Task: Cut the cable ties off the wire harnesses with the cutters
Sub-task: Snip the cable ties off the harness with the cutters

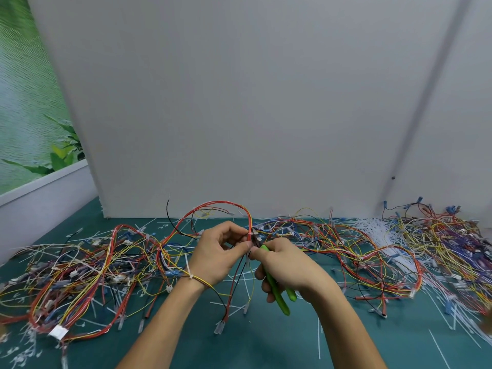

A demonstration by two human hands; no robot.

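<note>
Two hands up: your left hand [216,253] pinches the harness [249,225]; your right hand [286,267] grips the cutters [277,294], tips at a tie [254,233].

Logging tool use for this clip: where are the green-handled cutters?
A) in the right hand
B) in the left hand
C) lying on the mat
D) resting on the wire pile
A: the right hand has its fingers curled round the green handles of the cutters, while the left hand pinches the wire harness near the tool's tip.
</note>
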